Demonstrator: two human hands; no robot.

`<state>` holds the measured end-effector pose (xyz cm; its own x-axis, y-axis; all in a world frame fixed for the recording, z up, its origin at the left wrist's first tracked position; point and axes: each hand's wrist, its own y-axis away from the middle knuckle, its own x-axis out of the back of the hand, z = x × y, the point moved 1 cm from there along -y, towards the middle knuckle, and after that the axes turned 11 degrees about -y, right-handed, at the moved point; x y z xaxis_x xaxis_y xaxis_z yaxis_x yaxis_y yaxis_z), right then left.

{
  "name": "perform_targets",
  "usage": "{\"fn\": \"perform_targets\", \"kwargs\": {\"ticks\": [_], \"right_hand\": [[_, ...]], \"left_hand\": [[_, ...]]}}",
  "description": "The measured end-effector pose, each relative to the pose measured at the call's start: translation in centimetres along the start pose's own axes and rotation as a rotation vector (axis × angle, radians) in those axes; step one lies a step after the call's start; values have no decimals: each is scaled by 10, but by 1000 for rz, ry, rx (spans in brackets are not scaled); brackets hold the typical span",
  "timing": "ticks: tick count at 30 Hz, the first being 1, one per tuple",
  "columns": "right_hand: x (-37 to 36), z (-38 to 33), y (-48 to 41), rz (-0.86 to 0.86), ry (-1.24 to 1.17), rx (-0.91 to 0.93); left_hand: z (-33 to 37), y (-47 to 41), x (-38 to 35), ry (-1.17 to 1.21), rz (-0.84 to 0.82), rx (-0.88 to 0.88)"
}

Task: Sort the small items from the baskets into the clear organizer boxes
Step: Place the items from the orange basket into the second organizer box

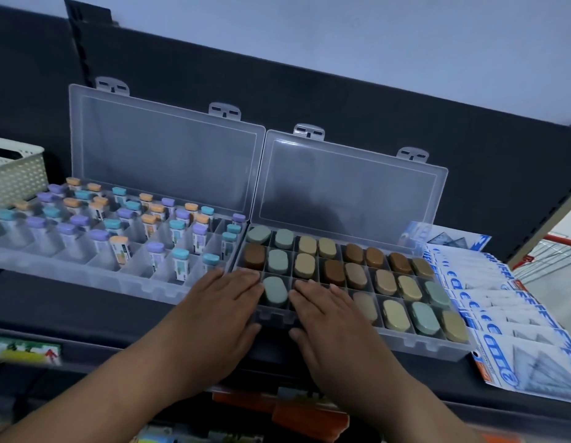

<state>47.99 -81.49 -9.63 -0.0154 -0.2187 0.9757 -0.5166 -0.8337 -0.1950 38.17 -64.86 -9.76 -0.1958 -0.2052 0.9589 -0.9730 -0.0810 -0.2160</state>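
Sorting looks nearly finished: the right organizer box [421,345], lid up near the front edge of the shelf [86,314], shows oval green, tan and brown caps [396,314] in almost every cell (a few hidden), with left hand [223,302] and right hand [325,311] lying flat, fingers straight, on its near-left corner, gripping nothing.

— What are you standing at?
— You face a dark shelf [86,298]. Right in front of you, the clear box of oval pieces [421,345] lies flat on it with its lid raised.

— What do you have beside that box?
— Just beside its left end lies a second clear box [118,282], also open, holding capped tubes [178,260] upright. Farther left, past the second box and toward the back, you have a cream perforated basket [15,177]. Just beside the right end of the oval-piece box, blue-and-white packets [517,330] lie overlapping in a row on the same shelf.
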Motion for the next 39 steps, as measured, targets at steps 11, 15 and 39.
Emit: {"fn": "perform_targets", "kwargs": {"ticks": [11, 15, 39], "right_hand": [[1, -5, -4, 20, 4, -61], [1, -7, -3, 13, -1, -57], [20, -3, -63, -202, -120, 14]], "left_hand": [[13, -10, -1, 22, 37, -134], [8, -11, -2, -8, 31, -177], [-37, -52, -8, 157, -11, -135]]}}
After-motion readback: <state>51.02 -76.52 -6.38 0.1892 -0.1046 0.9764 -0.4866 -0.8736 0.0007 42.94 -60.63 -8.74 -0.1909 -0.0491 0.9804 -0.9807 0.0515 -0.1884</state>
